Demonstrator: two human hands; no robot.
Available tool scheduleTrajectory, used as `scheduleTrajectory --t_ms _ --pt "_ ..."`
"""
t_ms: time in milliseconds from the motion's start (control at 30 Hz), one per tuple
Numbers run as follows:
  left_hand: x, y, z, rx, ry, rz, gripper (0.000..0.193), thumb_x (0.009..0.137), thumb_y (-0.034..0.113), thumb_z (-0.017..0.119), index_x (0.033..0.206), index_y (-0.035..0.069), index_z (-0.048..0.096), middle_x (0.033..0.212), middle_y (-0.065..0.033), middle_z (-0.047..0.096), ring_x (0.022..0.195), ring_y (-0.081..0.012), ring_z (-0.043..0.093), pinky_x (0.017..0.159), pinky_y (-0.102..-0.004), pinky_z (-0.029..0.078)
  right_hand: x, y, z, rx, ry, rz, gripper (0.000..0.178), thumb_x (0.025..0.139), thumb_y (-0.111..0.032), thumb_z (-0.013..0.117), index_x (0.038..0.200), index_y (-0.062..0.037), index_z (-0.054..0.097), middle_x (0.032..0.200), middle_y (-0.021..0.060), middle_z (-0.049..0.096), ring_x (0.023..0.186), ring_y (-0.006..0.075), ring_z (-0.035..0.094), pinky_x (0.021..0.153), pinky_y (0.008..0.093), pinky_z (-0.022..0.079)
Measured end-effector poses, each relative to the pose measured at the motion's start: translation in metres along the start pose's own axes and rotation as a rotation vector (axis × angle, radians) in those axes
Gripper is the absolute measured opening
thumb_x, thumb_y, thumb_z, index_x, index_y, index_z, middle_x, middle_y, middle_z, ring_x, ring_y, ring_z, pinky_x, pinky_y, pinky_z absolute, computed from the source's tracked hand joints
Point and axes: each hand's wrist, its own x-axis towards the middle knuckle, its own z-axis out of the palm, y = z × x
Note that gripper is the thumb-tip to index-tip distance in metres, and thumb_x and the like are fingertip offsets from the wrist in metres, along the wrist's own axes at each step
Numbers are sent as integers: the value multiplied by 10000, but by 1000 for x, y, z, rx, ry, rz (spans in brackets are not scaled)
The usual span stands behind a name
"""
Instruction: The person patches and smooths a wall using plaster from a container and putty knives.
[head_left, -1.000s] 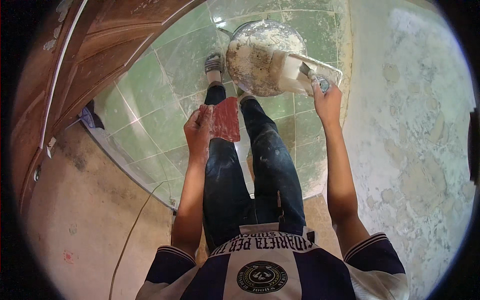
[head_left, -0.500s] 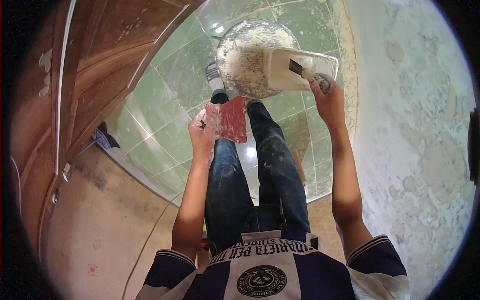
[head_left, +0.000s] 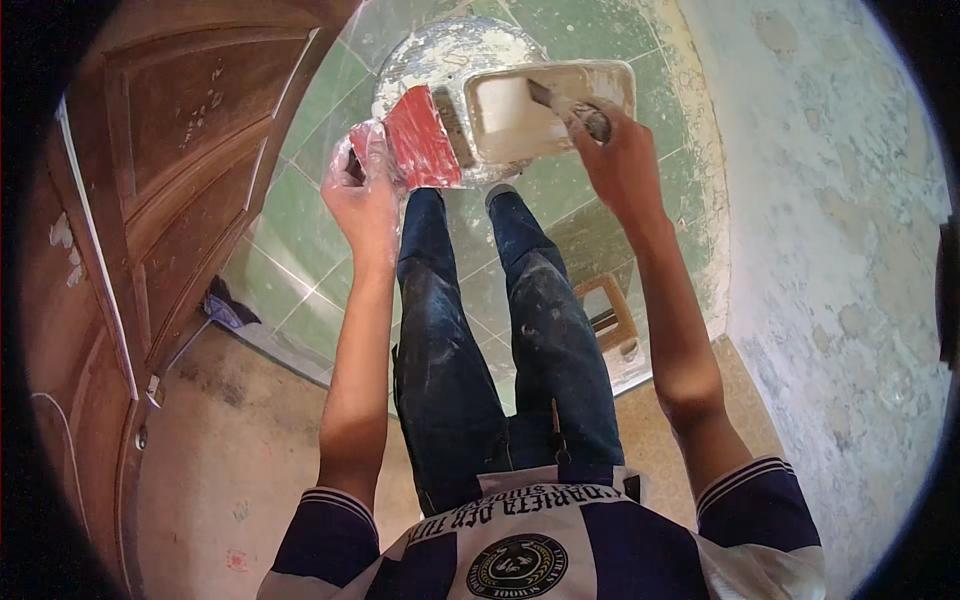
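Note:
My left hand point(head_left: 365, 195), smeared with white paste, grips a red flat spreader point(head_left: 425, 138) streaked with white. The spreader is tilted and overlaps the near left part of a round, paste-spattered stool top point(head_left: 420, 62). Just right of it, a pale rectangular tub point(head_left: 622, 82) sits across the stool's right side, with white paste inside. My right hand point(head_left: 628, 165) is closed round the handle of a putty knife point(head_left: 542, 94), and its dark blade points left over the tub. Whether the blade touches the paste I cannot tell.
A brown panelled door point(head_left: 190, 150) stands at the left, a patchy pale wall point(head_left: 830, 250) at the right. On the green tiled floor point(head_left: 300, 240) beside my right leg lies a tan wooden frame-like object point(head_left: 628, 318). Dark cloth point(head_left: 228, 308) lies near the door.
My left hand has raised the red spreader from over my legs to over the stool, close to the tub. The putty knife remains over the tub. The view has shifted.

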Motion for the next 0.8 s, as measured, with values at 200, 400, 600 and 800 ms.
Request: scheduleTrajectory --t_ms 200,400,600,800 --pt "-10 5 20 -12 20 115 203 938 99 617 1062 -60 642 898 -31 649 789 -76 570 715 -235 472 5 -3 13 41 -67 -32 353 865 -273 671 1035 35 669 825 232 681 762 357 677 701 408 517" --pt "-7 -1 23 34 -14 118 255 950 110 611 1125 -75 621 1029 -73 652 896 -113 603 799 -263 498 23 -4 17 126 -142 -53 350 871 -281 659 997 45 677 815 238 679 739 350 678 685 405 513" --pt "-7 8 34 66 -28 103 248 951 121 612 1120 -61 632 1003 -60 657 880 -98 590 789 -249 485 35 3 17 121 -214 -57 337 858 -253 656 984 59 677 830 236 691 739 337 689 677 403 520" --pt "-7 10 34 59 -52 85 251 949 121 615 1119 -62 633 1003 -59 658 879 -95 590 783 -249 488 35 16 6 244 -285 -17 349 885 -285 650 1035 30 675 845 177 701 730 258 675 675 373 514"
